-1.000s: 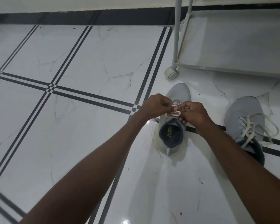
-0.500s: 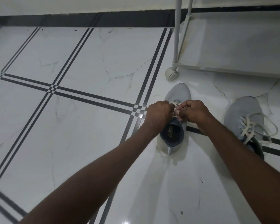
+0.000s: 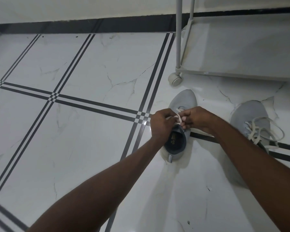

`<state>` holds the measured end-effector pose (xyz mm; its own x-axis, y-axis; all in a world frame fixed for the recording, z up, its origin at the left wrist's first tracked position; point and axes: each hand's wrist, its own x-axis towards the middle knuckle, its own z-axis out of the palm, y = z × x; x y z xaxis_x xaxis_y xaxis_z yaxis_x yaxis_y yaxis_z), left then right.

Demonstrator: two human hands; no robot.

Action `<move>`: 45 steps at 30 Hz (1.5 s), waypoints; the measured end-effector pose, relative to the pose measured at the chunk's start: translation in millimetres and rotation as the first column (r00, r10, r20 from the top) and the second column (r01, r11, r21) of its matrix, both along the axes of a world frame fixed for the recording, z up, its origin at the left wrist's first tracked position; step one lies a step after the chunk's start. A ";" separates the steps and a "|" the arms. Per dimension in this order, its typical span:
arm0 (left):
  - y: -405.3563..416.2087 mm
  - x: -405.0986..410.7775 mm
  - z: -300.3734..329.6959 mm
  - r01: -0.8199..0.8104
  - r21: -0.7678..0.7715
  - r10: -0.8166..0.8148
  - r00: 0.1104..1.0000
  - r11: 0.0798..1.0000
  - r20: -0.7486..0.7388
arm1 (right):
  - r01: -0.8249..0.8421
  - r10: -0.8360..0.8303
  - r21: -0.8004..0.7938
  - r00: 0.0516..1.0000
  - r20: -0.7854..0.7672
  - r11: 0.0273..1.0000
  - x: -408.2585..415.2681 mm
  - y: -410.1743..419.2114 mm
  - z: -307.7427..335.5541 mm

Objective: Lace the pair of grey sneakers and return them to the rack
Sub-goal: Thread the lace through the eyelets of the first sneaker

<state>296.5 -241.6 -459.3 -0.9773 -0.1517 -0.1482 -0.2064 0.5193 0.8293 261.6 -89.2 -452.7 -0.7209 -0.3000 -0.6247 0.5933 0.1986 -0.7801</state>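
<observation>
A grey sneaker [image 3: 183,101] stands on the floor with its toe pointing away from me, its dark opening toward me. My left hand [image 3: 161,124] and my right hand [image 3: 197,118] meet over its tongue, both pinching the cream lace [image 3: 179,118], which forms a small loop between my fingers. The second grey sneaker [image 3: 249,116] lies to the right, its cream lace [image 3: 261,131] loose and spread over its top. The white wheeled rack [image 3: 238,75] stands just beyond both shoes.
The rack's caster [image 3: 175,80] sits close to the toe of the sneaker I hold. White marble floor tiles [image 3: 74,131] with dark stripes stretch to the left. A dark skirting [image 3: 90,25] runs along the wall at the back.
My hands stayed over the sneaker's tongue, working the lace; its loop has shifted between my fingers. The view tilted slightly upward. The other sneaker has not moved.
</observation>
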 end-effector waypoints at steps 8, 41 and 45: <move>13.5 -12.6 6.7 0.094 0.015 -0.093 0.995 0.995 -0.035 | 0.030 -0.011 -0.131 0.990 0.141 0.991 -1.4 2.1 -8.0; -71.9 -11.5 14.6 0.355 0.374 -0.494 0.772 0.857 0.399 | 0.163 0.223 0.779 0.905 -0.363 0.606 2.0 33.2 -16.9; -67.0 -5.1 14.4 0.288 0.327 -0.418 0.781 0.900 0.464 | 0.141 0.242 0.746 0.892 -0.381 0.651 4.7 30.0 -19.4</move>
